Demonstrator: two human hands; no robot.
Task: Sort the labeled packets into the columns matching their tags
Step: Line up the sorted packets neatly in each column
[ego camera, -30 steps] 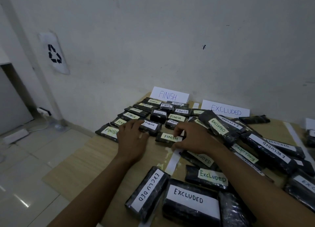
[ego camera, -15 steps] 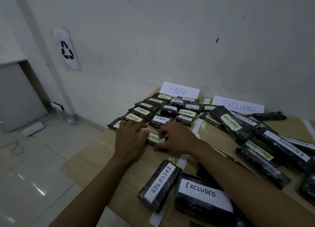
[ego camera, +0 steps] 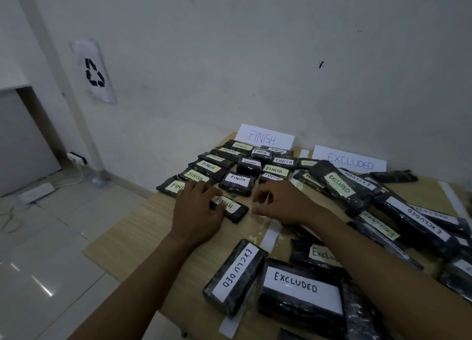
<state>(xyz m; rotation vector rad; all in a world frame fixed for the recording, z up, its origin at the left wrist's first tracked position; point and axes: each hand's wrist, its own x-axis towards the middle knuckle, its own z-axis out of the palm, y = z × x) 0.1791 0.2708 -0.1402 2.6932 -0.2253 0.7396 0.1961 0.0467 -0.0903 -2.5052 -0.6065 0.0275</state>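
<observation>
FINISH packet (ego camera: 231, 209): small black block in glossy wrap with a pale hand-lettered label, lying askew on the wood-grain bench (ego camera: 143, 227) at frame centre, just below the sorted FINISH rows (ego camera: 238, 181). Left hand (ego camera: 196, 212): fingers laid flat over its left end, hiding part of the label. Right hand (ego camera: 278, 201): just right of it, fingers loosely curled, grasping nothing. EXCLUDED heap (ego camera: 408, 217) at right, beyond a white tape strip (ego camera: 271, 236).
</observation>
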